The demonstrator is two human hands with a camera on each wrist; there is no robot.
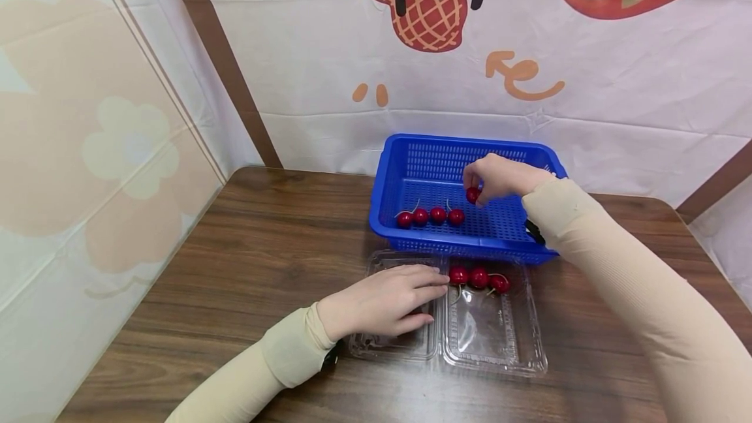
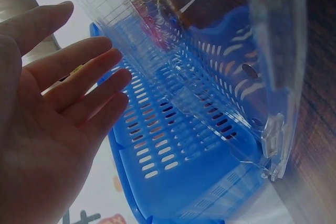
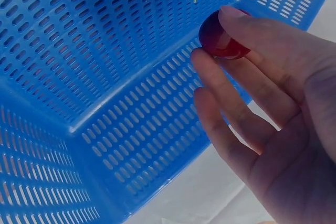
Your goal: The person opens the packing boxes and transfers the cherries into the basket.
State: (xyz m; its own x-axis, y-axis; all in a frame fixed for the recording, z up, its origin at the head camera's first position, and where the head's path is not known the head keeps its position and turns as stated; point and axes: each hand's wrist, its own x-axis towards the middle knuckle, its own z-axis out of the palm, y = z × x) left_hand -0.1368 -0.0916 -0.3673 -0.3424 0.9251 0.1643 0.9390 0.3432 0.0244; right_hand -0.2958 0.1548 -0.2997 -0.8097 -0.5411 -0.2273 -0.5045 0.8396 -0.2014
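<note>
My right hand (image 1: 499, 176) pinches a dark red cherry (image 3: 223, 35) between thumb and fingers, over the inside of the blue basket (image 1: 382, 181). Several cherries (image 1: 437, 215), some with stems, lie in a row along the basket's near side. In front of the basket a clear plastic clamshell box (image 1: 478, 338) lies spread flat. Three cherries (image 1: 478, 277) sit along the far edge of its right half. Above the left half is my left hand (image 1: 384, 299), fingers straight, fingertips close to the leftmost of those cherries. Whether it touches the plastic I cannot tell.
Basket and box stand on a brown wood-grain table (image 1: 264, 266). Right behind the basket hangs a white printed cloth (image 1: 317, 57), and another printed cloth (image 1: 59, 181) lines the left side. The basket's raised rim (image 1: 470, 240) stands between its cherries and the box.
</note>
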